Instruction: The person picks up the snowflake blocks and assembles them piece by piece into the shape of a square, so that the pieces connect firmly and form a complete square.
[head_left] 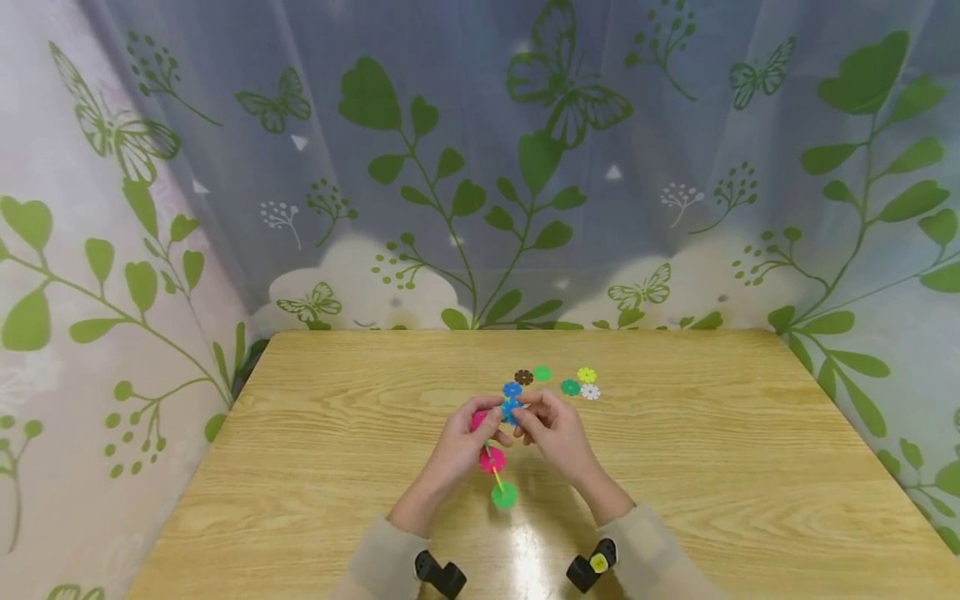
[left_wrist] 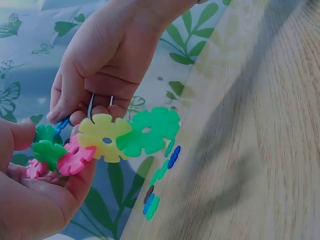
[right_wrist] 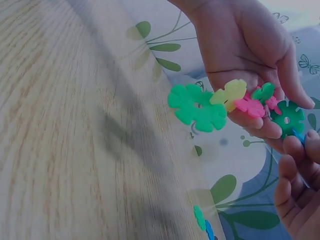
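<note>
My left hand [head_left: 448,450] holds a chain of slotted plastic flower discs. From it hang a pink disc [head_left: 492,451] and, lowest, a light green disc [head_left: 504,502]; the left wrist view shows a yellow disc [left_wrist: 92,132] linked between those two. Another pink disc [head_left: 477,419] and a smaller green one [left_wrist: 49,151] sit in the left fingers. Thumb and fingers of my right hand [head_left: 562,437] pinch a blue disc [head_left: 510,406] against a dark green disc [right_wrist: 295,115] at the chain's upper end. Fingers partly hide where these two meet.
Beyond the hands, loose discs lie on the wooden table [head_left: 315,433]: blue [head_left: 512,386], brown [head_left: 520,377], light green [head_left: 542,373], teal [head_left: 570,387], yellow [head_left: 587,372] and white [head_left: 591,387]. A leaf-printed curtain [head_left: 480,150] hangs behind the table's far edge.
</note>
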